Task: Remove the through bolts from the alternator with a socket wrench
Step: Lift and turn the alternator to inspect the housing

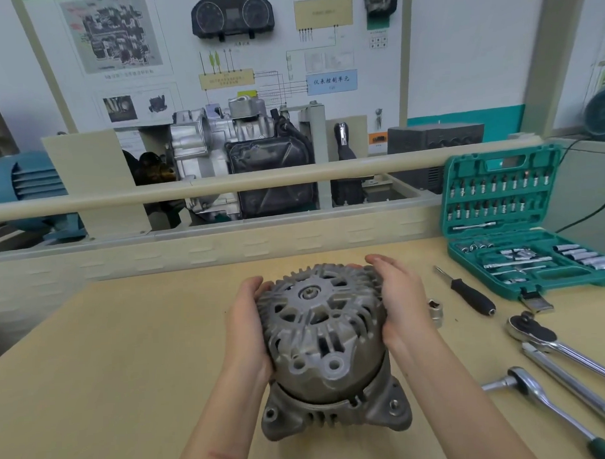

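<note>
Steadied on the counter (93, 357), the alternator (327, 348) is clasped between left hand (246, 331) and right hand (405, 311), presumably for turning its through bolts toward the socket wrench (552, 344) alongside.

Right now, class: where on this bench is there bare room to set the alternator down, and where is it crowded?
Free: the wide patch of bench left of the left hand, and the strip between the alternator and the back ledge. Crowded: right of the right hand, where a loose socket, screwdriver, ratchets and the open socket case lie.
</note>
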`<state>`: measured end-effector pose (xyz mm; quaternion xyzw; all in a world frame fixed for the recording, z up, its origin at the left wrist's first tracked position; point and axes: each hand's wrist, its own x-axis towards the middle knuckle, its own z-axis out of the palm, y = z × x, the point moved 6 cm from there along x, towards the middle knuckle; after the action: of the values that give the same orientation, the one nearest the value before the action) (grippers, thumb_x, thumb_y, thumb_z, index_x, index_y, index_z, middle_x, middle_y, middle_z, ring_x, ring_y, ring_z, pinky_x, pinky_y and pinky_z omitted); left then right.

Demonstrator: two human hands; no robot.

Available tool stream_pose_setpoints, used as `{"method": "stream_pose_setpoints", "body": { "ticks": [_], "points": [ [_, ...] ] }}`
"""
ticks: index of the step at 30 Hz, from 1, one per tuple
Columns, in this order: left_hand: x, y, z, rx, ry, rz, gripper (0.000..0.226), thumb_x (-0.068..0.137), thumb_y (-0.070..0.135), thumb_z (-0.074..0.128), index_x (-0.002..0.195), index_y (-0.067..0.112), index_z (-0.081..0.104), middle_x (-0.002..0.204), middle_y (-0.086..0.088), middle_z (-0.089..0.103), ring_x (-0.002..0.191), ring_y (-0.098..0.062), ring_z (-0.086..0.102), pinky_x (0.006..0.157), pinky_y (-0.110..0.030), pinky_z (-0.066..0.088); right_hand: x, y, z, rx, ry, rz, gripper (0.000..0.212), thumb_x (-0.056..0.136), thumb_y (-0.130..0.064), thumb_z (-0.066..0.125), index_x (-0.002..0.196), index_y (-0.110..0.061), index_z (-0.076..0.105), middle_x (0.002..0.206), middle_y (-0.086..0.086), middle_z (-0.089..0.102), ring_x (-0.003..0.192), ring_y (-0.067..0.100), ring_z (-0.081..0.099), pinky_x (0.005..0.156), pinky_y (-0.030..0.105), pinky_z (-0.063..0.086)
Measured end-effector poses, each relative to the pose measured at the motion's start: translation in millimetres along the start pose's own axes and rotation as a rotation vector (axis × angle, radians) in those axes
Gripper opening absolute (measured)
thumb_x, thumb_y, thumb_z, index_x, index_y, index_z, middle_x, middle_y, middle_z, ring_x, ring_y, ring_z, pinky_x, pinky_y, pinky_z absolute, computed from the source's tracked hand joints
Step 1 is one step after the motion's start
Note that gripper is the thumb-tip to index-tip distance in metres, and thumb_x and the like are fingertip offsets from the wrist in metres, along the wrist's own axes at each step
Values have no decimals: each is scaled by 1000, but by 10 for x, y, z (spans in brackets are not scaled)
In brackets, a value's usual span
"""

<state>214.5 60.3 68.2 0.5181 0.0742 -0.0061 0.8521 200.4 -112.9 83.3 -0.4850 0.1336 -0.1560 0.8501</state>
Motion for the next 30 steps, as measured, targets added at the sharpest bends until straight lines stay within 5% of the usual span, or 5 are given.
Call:
{"method": "stream_pose_setpoints", "body": {
  "ticks": [7, 9, 19, 25, 30],
  "points": [
    [-4, 624, 335, -62, -143, 315, 32, 88, 35, 42, 83, 15, 66, 76, 0, 72, 70, -16, 68, 58, -24, 53, 62, -688, 279, 103, -147, -206, 13, 93, -16, 47, 90, -15, 60, 73, 4, 73, 72, 17, 70, 62, 29, 57],
    [-38, 647, 377, -21, -163, 304, 34, 89, 39, 41, 88, 15, 65, 78, 1, 72, 75, -15, 68, 63, -25, 54, 69, -740, 298, 100, -133, -191, 13, 93, -17, 48, 90, -15, 61, 78, 7, 73, 78, 22, 70, 72, 35, 56],
    [-150, 355, 263, -19, -88, 390, 20, 91, 25, 44, 100, 17, 61, 115, -12, 61, 109, -29, 57, 98, -50, 40, 37, -541, 129, 75, -126, -165, 15, 90, -18, 52, 80, -18, 63, 61, -2, 69, 59, 14, 68, 53, 25, 53],
    [-237, 360, 214, -97, -113, 447, 24, 92, 19, 40, 106, 16, 58, 113, -12, 61, 109, -30, 56, 96, -47, 43, -92, -592, 178, 115, -194, -257, 18, 96, -18, 43, 89, -16, 59, 72, 2, 72, 67, 15, 69, 54, 23, 54],
    [-334, 358, 251, -126, -223, 278, 30, 87, 36, 48, 101, 16, 66, 98, -2, 71, 91, -19, 66, 74, -31, 54, -267, -735, 267, 163, -279, -424, 19, 98, -15, 38, 94, -14, 57, 77, 1, 73, 75, 16, 68, 63, 27, 56]
  ]
}}
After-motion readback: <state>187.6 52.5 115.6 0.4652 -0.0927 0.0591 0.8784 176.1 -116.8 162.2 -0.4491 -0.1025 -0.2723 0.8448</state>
